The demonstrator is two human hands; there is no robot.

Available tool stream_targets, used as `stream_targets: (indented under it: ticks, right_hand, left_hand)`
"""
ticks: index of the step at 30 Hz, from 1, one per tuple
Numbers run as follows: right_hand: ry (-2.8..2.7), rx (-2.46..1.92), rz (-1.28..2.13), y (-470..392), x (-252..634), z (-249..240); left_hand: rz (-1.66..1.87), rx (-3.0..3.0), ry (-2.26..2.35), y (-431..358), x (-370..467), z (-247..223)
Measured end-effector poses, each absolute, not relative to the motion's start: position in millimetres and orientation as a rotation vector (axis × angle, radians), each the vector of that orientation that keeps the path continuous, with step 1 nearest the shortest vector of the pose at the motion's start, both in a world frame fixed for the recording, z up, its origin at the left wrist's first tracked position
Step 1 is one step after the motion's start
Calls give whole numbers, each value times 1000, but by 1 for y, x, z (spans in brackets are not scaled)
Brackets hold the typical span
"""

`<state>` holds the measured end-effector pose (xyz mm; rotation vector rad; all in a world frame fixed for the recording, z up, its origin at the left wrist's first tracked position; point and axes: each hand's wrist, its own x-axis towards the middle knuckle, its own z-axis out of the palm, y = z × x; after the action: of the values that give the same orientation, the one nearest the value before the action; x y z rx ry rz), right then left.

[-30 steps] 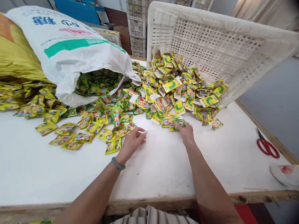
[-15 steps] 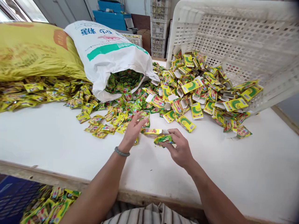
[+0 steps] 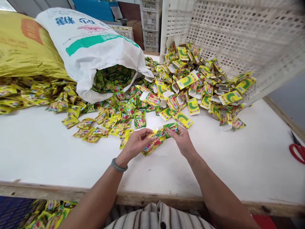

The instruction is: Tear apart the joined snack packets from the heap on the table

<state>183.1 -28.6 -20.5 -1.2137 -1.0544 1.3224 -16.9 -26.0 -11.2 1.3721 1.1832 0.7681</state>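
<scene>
My left hand [image 3: 135, 143] is closed around a small yellow box [image 3: 153, 145], and my right hand [image 3: 184, 141] pinches a green packet [image 3: 172, 128] at the box's upper right end — both over the white table [image 3: 166, 178]. Beyond them, loose boxes [image 3: 187, 80] spill from the tipped crate [image 3: 215, 24] — a white sack [image 3: 97, 52] lies left of it.

Left fingers [image 3: 149, 140] hold a yellow box [image 3: 154, 145], right fingers [image 3: 172, 134] a green packet [image 3: 173, 126].

Right hand [image 3: 184, 140] partly hidden (behind green packet [image 3: 173, 128]), scissors [image 3: 299, 145] cropped right, yellow sack [image 3: 26, 51] cropped left
</scene>
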Motion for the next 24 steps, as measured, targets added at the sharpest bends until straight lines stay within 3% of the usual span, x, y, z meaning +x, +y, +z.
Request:
stream_targets:
  ticks: [12,24]
  right_hand:
    - [-1098,-1199,1410,-26,189,-21]
    - [-1665,-1441,1021,-25,202,-12]
  left_hand:
    - [791,1048,1103,-28,-11,-13]
    - [801,1225,1129,-32,-5,-17]
